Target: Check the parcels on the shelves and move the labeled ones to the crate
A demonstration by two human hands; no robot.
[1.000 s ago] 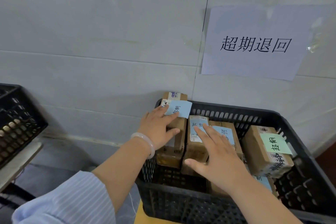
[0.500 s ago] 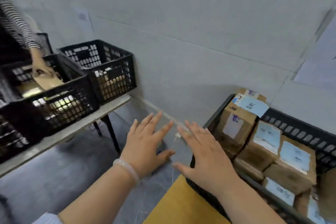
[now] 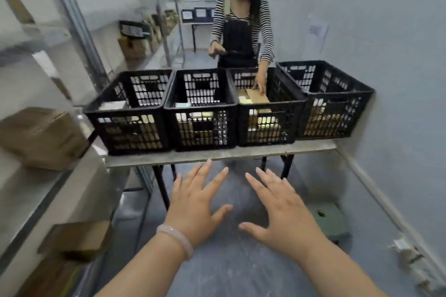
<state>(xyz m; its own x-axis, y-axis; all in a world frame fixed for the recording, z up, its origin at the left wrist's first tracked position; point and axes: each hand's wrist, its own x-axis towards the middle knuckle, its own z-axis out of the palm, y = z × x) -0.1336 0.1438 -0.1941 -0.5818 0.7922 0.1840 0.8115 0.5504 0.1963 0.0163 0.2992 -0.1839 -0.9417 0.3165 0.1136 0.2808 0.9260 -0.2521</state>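
My left hand (image 3: 195,205) and my right hand (image 3: 282,210) hover side by side over the grey floor, fingers spread, holding nothing. A pale bracelet sits on my left wrist. On the left, blurred metal shelves (image 3: 48,190) carry brown cardboard parcels: one large parcel (image 3: 41,137) at mid height and a smaller parcel (image 3: 77,240) lower down. Whether they bear labels cannot be made out. The crate I was just at is out of view.
Ahead, a grey table (image 3: 217,153) bears a row of several black crates (image 3: 202,108) with parcels inside. A person in a striped top (image 3: 241,31) stands behind it, a hand in one crate. A green platform (image 3: 330,222) lies on the floor at right.
My view has swung left, away from the crate of labeled parcels by the wall, toward the table and the shelves. Both hands left the parcels and now hang free and apart.
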